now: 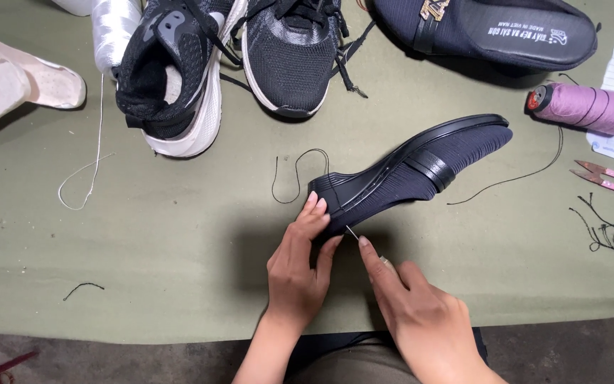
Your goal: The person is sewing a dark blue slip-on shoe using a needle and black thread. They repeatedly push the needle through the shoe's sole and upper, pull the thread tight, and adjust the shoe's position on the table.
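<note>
Two hands sew: left hand grips the black shoe, right hand fingers pinch the needle near the bench's front edge.

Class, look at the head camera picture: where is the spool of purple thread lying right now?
The spool of purple thread lies on its side at the right edge of the green cloth, just above the pink thread snips and right of the black slip-on shoe.

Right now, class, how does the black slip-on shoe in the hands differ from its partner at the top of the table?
The held slip-on shoe lies on its side, sole edge showing, gripped by the left hand; the partner shoe rests untouched, insole up. Only the held one trails black thread. Both are black, ribbed, with a strap.
</note>
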